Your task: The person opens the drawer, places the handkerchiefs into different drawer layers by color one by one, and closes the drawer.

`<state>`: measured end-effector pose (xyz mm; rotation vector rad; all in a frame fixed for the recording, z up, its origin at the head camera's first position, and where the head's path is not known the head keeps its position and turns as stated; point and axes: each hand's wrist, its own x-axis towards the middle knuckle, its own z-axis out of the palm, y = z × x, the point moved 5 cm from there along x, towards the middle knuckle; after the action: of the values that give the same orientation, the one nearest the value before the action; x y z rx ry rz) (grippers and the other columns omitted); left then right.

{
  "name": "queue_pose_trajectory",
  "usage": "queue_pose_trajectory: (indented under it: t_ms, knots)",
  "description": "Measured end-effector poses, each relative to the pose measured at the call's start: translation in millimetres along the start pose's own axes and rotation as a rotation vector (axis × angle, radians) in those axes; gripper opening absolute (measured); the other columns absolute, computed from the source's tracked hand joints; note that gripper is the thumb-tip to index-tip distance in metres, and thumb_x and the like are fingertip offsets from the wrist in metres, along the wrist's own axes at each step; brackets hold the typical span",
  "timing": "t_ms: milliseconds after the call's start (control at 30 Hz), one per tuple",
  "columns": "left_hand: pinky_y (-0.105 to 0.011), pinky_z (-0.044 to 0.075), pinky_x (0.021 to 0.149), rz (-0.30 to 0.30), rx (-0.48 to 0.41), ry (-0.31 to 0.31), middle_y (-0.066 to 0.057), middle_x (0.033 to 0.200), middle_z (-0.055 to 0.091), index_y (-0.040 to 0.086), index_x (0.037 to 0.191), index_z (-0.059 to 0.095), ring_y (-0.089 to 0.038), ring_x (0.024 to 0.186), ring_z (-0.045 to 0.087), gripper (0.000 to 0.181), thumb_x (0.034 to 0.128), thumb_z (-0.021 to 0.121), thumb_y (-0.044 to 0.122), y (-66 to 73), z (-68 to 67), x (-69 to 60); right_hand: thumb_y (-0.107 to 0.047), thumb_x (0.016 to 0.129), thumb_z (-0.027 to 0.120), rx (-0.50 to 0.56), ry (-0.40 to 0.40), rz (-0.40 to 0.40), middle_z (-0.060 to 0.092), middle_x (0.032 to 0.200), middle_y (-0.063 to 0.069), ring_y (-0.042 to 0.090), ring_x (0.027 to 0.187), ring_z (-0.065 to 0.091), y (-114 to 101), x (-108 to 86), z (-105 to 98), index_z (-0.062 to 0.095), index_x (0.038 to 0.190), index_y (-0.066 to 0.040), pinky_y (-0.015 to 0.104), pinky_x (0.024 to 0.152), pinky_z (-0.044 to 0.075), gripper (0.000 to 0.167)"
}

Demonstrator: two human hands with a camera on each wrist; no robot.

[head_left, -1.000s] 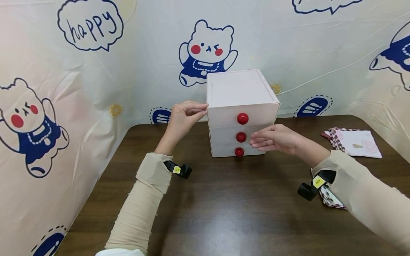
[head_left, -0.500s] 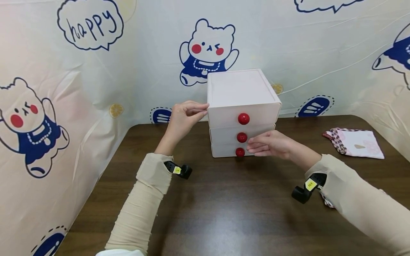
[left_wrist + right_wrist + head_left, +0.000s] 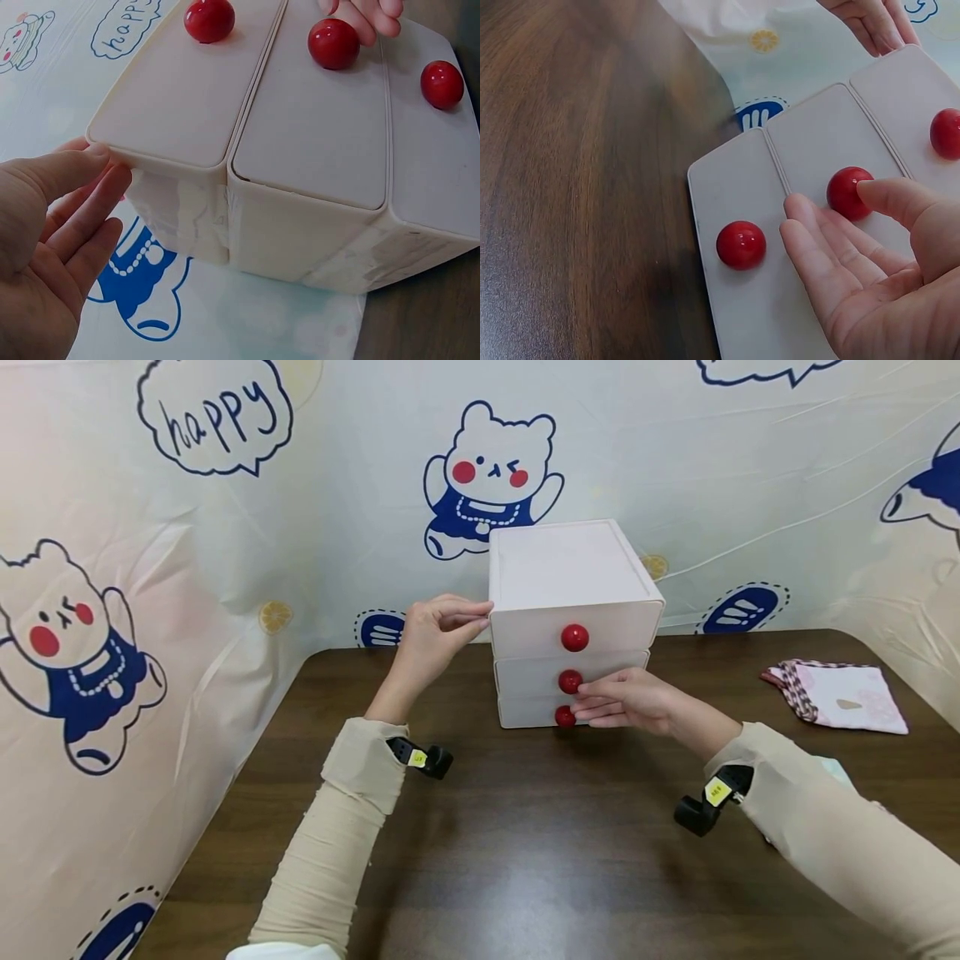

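At the left edge of the head view, a printed backdrop (image 3: 360, 510) hangs behind the dark wooden table (image 3: 525, 835). Left of centre, the left hand (image 3: 426, 635) reaches up from a beige sleeve and pinches the upper left front corner of the white drawer box (image 3: 573, 610) with thumb and fingertips, its fingers only slightly bent.

The box stands in the upper middle of the frame, on the table, its three drawers stacked. Down their fronts run the top knob (image 3: 574, 637), the middle knob (image 3: 570, 682) and the bottom knob (image 3: 565, 716), all round and red.

Just right of these, the right hand (image 3: 633, 702) has its fingers extended, thumb parted from them, at the middle knob. In the right wrist view the thumb tip overlaps that knob; whether it presses there cannot be told. At the right of the frame lies a folded cloth (image 3: 847, 697).
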<state>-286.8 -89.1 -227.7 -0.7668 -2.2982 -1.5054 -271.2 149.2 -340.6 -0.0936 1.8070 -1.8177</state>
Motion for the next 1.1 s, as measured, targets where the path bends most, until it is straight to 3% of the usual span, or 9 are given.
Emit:
queue_pose_trajectory:
  t_ms: [167, 500, 767, 1100]
  knots:
    - [-0.024, 0.052, 0.076, 0.001, 0.0, -0.001, -0.019, 0.098, 0.065, -0.008, 0.101, 0.066, -0.026, 0.088, 0.064, 0.02, 0.0814, 0.065, -0.004, 8.9, -0.3, -2.6, -0.016, 0.093, 0.054, 0.002, 0.007, 0.009, 0.067, 0.097, 0.016, 0.028, 0.094, 0.064, -0.7, 1.9, 2.2, 0.043, 0.125, 0.016, 0.039, 0.085, 0.048, 0.046]
    - [-0.023, 0.052, 0.076, 0.001, -0.003, 0.0, -0.019, 0.098, 0.065, -0.008, 0.101, 0.066, -0.026, 0.088, 0.064, 0.02, 0.0816, 0.065, -0.004, 6.9, -0.3, -1.6, -0.024, 0.092, 0.056, 0.023, 0.026, 0.023, 0.067, 0.098, 0.017, 0.028, 0.095, 0.063, -0.9, 7.3, 3.0, 0.043, 0.126, 0.014, 0.043, 0.09, 0.043, 0.052]
    - [-0.024, 0.053, 0.075, 0.011, -0.031, -0.001, -0.014, 0.098, 0.066, -0.001, 0.101, 0.069, -0.02, 0.086, 0.063, 0.02, 0.0807, 0.068, 0.001, -22.5, 2.2, 6.5, -0.024, 0.093, 0.055, 0.054, 0.035, 0.023, 0.067, 0.098, 0.018, 0.03, 0.096, 0.063, 0.3, 9.6, 3.8, 0.049, 0.119, 0.007, 0.043, 0.09, 0.043, 0.041]
    - [-0.024, 0.053, 0.075, 0.021, -0.026, 0.004, -0.008, 0.096, 0.067, 0.004, 0.1, 0.071, -0.015, 0.084, 0.063, 0.02, 0.0805, 0.07, 0.006, -24.6, 1.2, 6.7, -0.024, 0.093, 0.055, 0.022, 0.04, 0.022, 0.067, 0.097, 0.016, 0.028, 0.093, 0.064, 0.0, 7.2, 5.5, 0.048, 0.121, 0.009, 0.041, 0.088, 0.045, 0.044]
